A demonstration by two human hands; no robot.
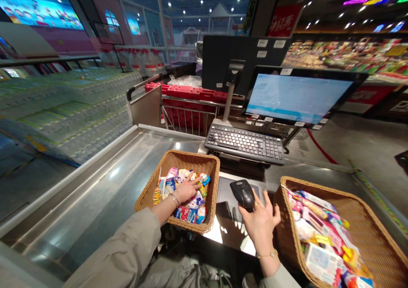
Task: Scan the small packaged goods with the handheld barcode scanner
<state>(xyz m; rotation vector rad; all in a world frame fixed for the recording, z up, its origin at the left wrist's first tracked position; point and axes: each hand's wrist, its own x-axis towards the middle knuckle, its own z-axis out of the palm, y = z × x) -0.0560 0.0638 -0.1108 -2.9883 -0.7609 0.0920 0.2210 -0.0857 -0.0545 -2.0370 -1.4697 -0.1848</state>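
Note:
My left hand (pixel 187 189) reaches into the left wicker basket (pixel 210 169) and rests among several small colourful snack packets (pixel 191 211); its fingers curl onto one packet, though which I cannot make out. My right hand (pixel 260 220) holds a black handheld barcode scanner (pixel 242 193) over the dark counter pad between the two baskets, thumb and fingers wrapped on its handle, the other fingers spread. A second wicker basket (pixel 376 237) at the right holds more packets.
A keyboard (pixel 245 142) and a lit till screen (pixel 298 97) stand behind the baskets. A steel checkout counter (pixel 95 203) runs to the left. Red shopping trolleys (pixel 191 105) sit beyond the counter, with stacked bottled water (pixel 63 113) at left.

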